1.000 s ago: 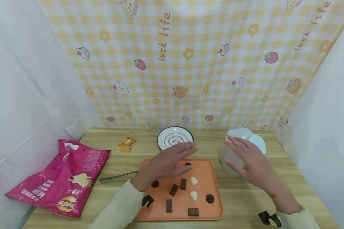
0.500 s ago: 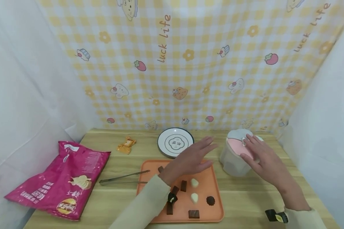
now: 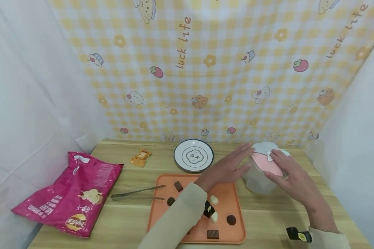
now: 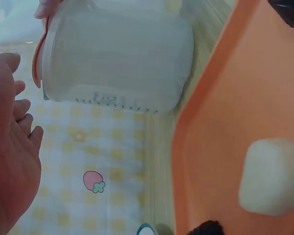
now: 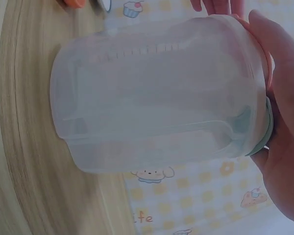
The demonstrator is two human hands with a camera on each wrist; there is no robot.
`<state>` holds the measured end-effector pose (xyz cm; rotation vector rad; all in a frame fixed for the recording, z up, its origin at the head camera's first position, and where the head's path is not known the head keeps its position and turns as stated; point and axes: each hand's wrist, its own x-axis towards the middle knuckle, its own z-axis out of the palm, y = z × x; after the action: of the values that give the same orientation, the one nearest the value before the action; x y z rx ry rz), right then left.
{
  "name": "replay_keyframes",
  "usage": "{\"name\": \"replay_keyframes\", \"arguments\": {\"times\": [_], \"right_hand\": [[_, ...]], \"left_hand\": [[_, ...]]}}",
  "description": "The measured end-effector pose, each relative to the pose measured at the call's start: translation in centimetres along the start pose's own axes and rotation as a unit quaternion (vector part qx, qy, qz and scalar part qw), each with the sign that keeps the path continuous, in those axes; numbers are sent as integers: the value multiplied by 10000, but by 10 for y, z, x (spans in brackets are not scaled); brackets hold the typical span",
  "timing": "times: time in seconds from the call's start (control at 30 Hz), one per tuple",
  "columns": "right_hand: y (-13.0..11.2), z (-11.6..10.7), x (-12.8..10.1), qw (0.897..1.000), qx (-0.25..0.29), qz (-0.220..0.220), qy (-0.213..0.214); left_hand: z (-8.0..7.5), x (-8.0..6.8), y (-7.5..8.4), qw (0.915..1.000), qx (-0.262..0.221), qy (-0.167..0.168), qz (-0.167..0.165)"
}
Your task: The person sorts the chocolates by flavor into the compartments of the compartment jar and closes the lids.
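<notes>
A translucent plastic canister with measuring marks on its side stands at the table's right. Its lid has pink and pale blue sections and a small white piece in the middle. My right hand rests over the lid's right side, the thumb at the pink section's edge in the right wrist view. Reaching in from the left, my left hand has straight fingers and holds nothing. Its fingertips overlap the canister's upper left edge in the head view, while the left wrist view shows a gap between that hand and the canister.
An orange tray under my left forearm bears white pieces and several dark chocolates. Metal tongs lean over its left edge. Beyond are a plate and an orange-wrapped candy. A magenta chip bag lies left.
My left hand has moved right from over the tray to beside the canister. The right hand has shifted right across the lid, uncovering its pink section.
</notes>
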<state>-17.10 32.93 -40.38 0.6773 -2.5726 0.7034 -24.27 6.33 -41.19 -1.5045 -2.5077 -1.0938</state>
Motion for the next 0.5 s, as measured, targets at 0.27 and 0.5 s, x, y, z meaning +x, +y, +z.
{"name": "replay_keyframes", "arguments": {"times": [0.27, 0.5], "right_hand": [[1, 4, -2, 9999, 51, -104, 92], [3, 6, -3, 9998, 19, 5, 222]], "left_hand": [[4, 11, 1, 9977, 535, -416, 14], [12, 16, -3, 9974, 682, -74, 200]]}}
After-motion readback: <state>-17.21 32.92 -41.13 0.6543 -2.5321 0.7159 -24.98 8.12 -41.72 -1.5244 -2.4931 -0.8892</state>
